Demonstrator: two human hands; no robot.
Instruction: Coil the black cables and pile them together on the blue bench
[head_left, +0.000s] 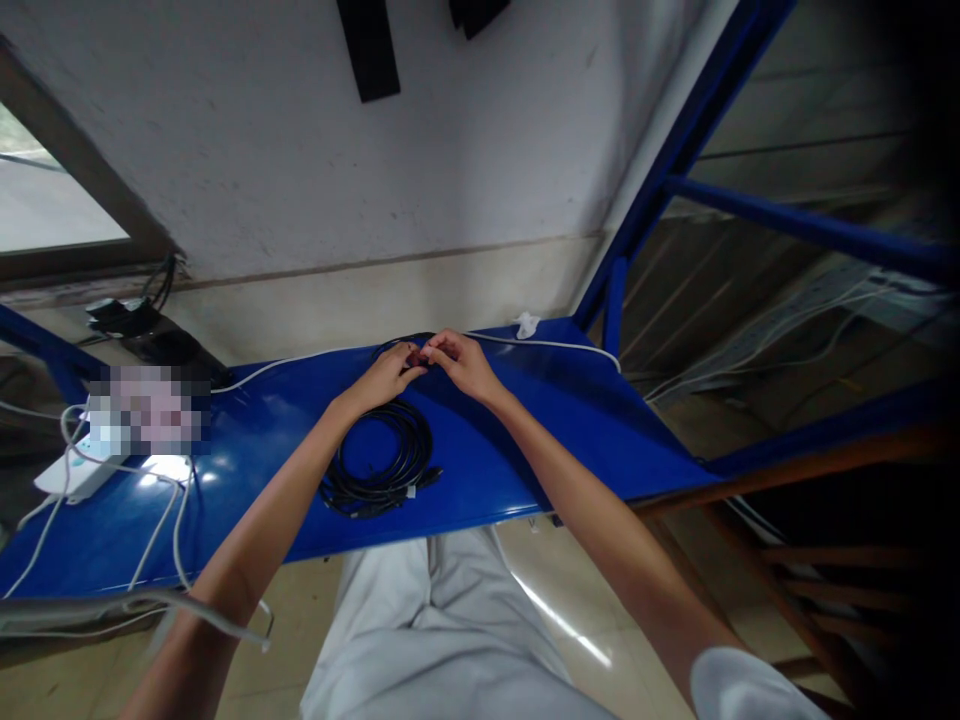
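So the black cable (405, 339) is right at the fingertips, its arc bowing wallward, long axis roughly sideways. Left hand (388, 376) and right hand (463, 366) are curled in close, can't tell what's pinched. Blue table (487, 450) underneath, pale wall (487, 180) beyond. Nearer me, a glossy black coil (415, 440) lies flat.

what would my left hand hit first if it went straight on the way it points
Your left hand would likely meet the right hand first; the two look so close that I can't tell whether they touch.
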